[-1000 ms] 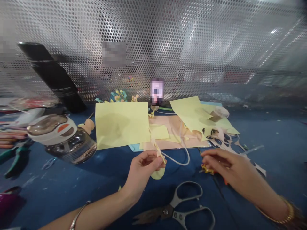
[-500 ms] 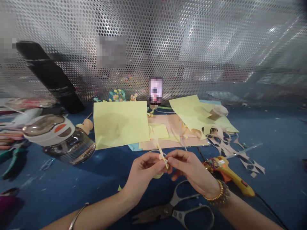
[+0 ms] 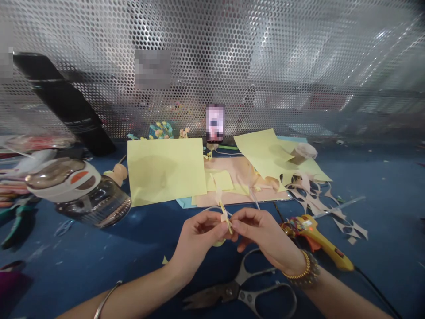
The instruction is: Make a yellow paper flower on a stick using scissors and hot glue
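Note:
Between my two hands is a thin yellow strip [image 3: 222, 207], slanting up and away, with a small pale piece around it. My left hand [image 3: 206, 230] is closed, thumb and fingers pinching the strip's near end. My right hand [image 3: 254, 228] meets it from the right, its thumb and forefinger pinched at the same end. Fingers hide part of what they grip. A bit of pale yellow-green material [image 3: 218, 243] shows below the left fingertips. Scissors [image 3: 229, 291] lie on the blue table just below my hands.
A yellow hot glue gun [image 3: 327, 248] lies right, near cut scraps [image 3: 315, 201]. Yellow sheets [image 3: 166, 170] and peach sheets [image 3: 239, 166] lie ahead. A glass jar [image 3: 96, 204] and a black box [image 3: 63, 99] stand left. A phone [image 3: 215, 124] leans against perforated metal [image 3: 282, 53].
My hands stay almost in place, still pinching the strip. The strip's tilt has shifted slightly. The background has moved a little as the view turned.

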The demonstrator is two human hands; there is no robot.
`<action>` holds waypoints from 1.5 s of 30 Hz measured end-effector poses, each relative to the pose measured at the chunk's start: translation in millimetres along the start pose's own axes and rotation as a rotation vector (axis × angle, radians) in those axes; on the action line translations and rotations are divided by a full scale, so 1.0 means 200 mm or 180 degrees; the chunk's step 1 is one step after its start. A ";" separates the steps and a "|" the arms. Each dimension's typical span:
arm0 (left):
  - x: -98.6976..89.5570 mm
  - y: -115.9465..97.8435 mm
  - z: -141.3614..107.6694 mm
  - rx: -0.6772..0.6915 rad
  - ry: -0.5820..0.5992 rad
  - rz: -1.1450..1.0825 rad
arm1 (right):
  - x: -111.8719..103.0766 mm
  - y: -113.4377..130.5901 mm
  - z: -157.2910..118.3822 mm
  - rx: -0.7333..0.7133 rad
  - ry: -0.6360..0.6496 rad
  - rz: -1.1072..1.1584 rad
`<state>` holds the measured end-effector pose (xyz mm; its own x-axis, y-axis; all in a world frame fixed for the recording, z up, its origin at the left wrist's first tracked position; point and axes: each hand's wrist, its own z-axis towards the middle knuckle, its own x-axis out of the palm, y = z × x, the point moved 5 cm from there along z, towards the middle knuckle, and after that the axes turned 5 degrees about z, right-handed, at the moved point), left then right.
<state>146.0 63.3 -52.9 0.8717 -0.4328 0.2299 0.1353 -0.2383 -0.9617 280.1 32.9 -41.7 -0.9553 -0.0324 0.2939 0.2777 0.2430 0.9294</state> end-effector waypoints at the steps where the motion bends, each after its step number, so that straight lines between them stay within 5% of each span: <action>1: 0.00 0.00 0.00 -0.0012 -0.0012 -0.0001 | 0.00 0.00 0.00 -0.0011 0.0012 0.0001; 45: 0.00 0.03 -0.02 -0.0381 -0.0043 -0.0198 | -0.03 0.00 0.00 -0.0103 0.0017 -0.0191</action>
<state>146.0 58.9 -57.6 0.8697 -0.4025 0.2858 0.1329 -0.3666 -0.9208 286.0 33.7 -42.7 -0.9698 -0.0510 0.2385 0.2232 0.2090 0.9521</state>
